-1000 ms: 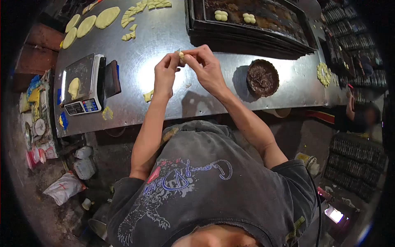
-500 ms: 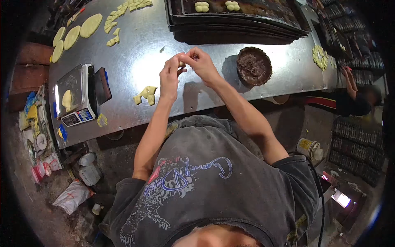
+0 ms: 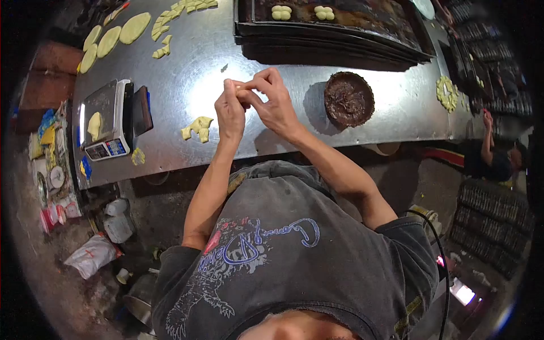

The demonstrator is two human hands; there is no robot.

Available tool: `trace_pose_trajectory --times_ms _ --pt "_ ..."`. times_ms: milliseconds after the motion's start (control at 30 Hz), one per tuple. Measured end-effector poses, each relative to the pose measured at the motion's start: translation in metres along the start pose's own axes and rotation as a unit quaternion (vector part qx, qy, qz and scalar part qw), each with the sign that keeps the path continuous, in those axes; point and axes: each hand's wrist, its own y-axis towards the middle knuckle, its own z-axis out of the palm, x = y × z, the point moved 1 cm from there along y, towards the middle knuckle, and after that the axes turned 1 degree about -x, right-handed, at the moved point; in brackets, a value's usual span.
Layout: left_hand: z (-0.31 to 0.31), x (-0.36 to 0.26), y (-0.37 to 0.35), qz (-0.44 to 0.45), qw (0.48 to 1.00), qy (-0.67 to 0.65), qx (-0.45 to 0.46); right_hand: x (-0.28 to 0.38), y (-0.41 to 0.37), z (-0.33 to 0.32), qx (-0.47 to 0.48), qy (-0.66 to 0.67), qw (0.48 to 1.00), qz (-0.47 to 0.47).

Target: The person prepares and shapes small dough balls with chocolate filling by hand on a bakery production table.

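Over the metal table, my left hand (image 3: 230, 111) and my right hand (image 3: 276, 101) meet with fingertips pinched together. Between them is a small piece of dough (image 3: 241, 86), mostly hidden by the fingers. Right of my right hand stands a round bowl of dark brown filling (image 3: 349, 100). Some irregular dough pieces (image 3: 198, 128) lie on the table just left of my left wrist. Farther left, a digital scale (image 3: 106, 122) carries a dough piece (image 3: 94, 126) on its plate.
Stacked dark baking trays (image 3: 340, 34) stand at the back, with two clusters of dough balls (image 3: 281, 12) on top. Flattened dough ovals (image 3: 135, 28) and cut dough pieces (image 3: 161, 25) lie at the back left. Another person's arm (image 3: 487, 133) shows at the right, near a ring of dough pieces (image 3: 447, 93).
My hands stay together at the dough; the right hand's fingers have shifted and now pinch it beside the left fingertips. The view has tilted slightly. The other person's arm at the right has moved.
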Motion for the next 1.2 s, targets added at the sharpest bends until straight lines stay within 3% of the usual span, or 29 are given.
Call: trace_pose_trajectory --times_ms 33,100,133,167,200,300,333,367,400,433,567,600,700,800,833,900,933,1033,1100,1167,1200 --pt "0.004 -0.007 -0.004 0.0 1.0 0.003 -0.008 -0.003 0.003 -0.003 0.006 -0.061 0.997 -0.04" --pt "0.005 -0.015 -0.013 -0.019 1.0 0.021 -0.005 -0.01 0.006 0.001 0.027 0.047 0.997 0.063" --pt "0.004 -0.011 -0.015 -0.038 0.999 0.01 0.003 -0.01 0.005 0.005 0.036 0.183 0.965 0.187" --pt "0.002 -0.006 -0.018 -0.056 0.998 -0.001 0.01 -0.009 0.005 0.009 0.046 0.309 0.899 0.307" --pt "-0.001 -0.002 -0.019 -0.045 0.998 -0.019 0.03 -0.013 0.008 0.009 0.107 0.395 0.85 0.331" --pt "-0.005 0.009 -0.024 -0.045 0.995 -0.061 0.07 -0.015 0.009 0.009 0.125 0.345 0.869 0.333" --pt "-0.005 0.013 -0.025 -0.053 0.993 -0.077 0.073 -0.016 0.008 0.005 0.173 0.262 0.882 0.351" --pt "-0.005 0.017 -0.027 -0.084 0.991 -0.09 0.056 -0.022 0.005 0.005 0.151 0.164 0.952 0.211" --pt "-0.005 0.019 -0.028 -0.115 0.987 -0.105 0.04 -0.021 0.003 0.008 0.124 0.064 0.988 0.061" --pt "-0.005 0.021 -0.029 -0.145 0.982 -0.12 0.022 -0.019 0.002 0.01 0.093 -0.035 0.991 -0.095" --pt "-0.02 0.028 -0.034 -0.239 0.948 -0.206 0.035 -0.019 -0.025 0.008 0.165 -0.014 0.979 -0.115" --pt "-0.027 0.015 -0.04 -0.269 0.94 -0.187 0.099 -0.022 -0.034 0.009 0.169 0.067 0.983 0.011" --pt "-0.052 0.043 -0.055 -0.246 0.965 -0.051 0.073 -0.061 -0.063 0.016 0.149 0.049 0.978 0.138" --pt "-0.098 0.077 -0.063 -0.172 0.976 0.125 0.046 -0.146 -0.112 0.025 0.246 -0.132 0.951 0.133" --pt "-0.114 0.083 -0.067 -0.132 0.972 0.189 0.044 -0.147 -0.12 0.029 0.239 -0.213 0.943 0.089" --pt "-0.15 0.097 -0.069 -0.141 0.968 0.206 0.019 -0.14 -0.136 0.041 0.218 -0.367 0.904 -0.001" --pt "-0.166 0.105 -0.067 -0.143 0.966 0.214 0.005 -0.118 -0.123 0.053 0.2 -0.357 0.912 -0.018" --pt "-0.203 0.129 -0.059 -0.012 0.939 0.337 -0.064 -0.111 -0.102 0.116 0.268 -0.159 0.95 0.012" --pt "-0.214 0.126 -0.048 0.006 0.931 0.362 -0.05 -0.104 -0.095 0.171 0.381 -0.058 0.922 0.038" --pt "-0.224 0.141 -0.035 0.026 0.929 0.366 -0.058 -0.066 -0.095 0.209 0.429 -0.091 0.898 0.033" --pt "-0.228 0.14 -0.027 0.02 0.93 0.364 -0.045 -0.061 -0.104 0.231 0.384 -0.097 0.918 0.029"
